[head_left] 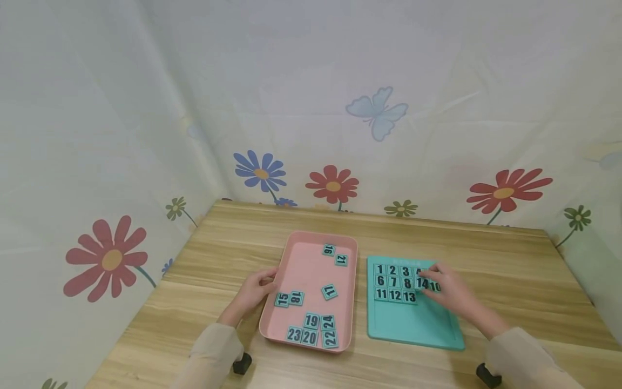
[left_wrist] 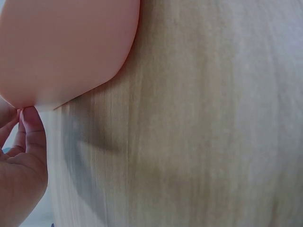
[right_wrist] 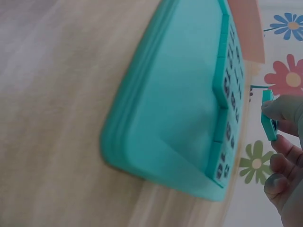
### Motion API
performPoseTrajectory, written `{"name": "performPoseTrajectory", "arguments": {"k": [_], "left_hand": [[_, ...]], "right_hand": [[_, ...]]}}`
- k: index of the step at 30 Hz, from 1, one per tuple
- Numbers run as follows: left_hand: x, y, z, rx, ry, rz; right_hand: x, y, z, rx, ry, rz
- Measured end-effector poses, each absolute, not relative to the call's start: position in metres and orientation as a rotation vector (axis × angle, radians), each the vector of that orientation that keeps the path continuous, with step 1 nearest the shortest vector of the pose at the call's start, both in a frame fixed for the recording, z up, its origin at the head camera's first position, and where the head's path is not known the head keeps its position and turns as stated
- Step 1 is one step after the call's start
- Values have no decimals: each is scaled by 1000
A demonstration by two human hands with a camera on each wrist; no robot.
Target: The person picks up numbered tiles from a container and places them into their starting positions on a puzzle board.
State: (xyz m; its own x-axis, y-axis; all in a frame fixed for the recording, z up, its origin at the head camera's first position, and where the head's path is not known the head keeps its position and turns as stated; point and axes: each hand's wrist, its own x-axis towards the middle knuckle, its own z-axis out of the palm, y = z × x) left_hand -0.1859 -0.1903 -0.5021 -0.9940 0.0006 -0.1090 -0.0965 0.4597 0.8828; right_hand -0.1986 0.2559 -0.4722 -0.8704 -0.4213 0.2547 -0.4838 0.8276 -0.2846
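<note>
My right hand (head_left: pixel 449 289) pinches the number tile 14 (head_left: pixel 423 283) between thumb and fingers above the turquoise board (head_left: pixel 413 324). In the right wrist view the tile (right_wrist: pixel 268 116) stands on edge, apart from the board. Tiles 1, 2 and 3 sit in the board's top row, with 6, 7, 8 and 10 below and 11, 12, 13 (head_left: pixel 409 296) in the third row; my fingers partly cover others. My left hand (head_left: pixel 255 294) pinches the left rim of the pink tray (head_left: pixel 303 270). From the left wrist, thumb and fingertips meet at the tray's edge.
Loose tiles lie in the tray, among them 16 (head_left: pixel 328 249), 21 (head_left: pixel 341 260), 17 (head_left: pixel 329 292) and 23 (head_left: pixel 293 335), some turned sideways. Both tray and board rest on a wooden table (head_left: pixel 233 237). A flowered curtain (head_left: pixel 291 108) hangs behind the table and to its left.
</note>
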Motion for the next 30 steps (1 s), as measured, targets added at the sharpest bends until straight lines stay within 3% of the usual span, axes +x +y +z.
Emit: {"name": "performPoseTrajectory", "arguments": {"k": [30], "left_hand": [[-186, -190, -502, -80, 2595, 1606]], "right_hand": [[-192, 259, -495, 658, -3017, 527]]}}
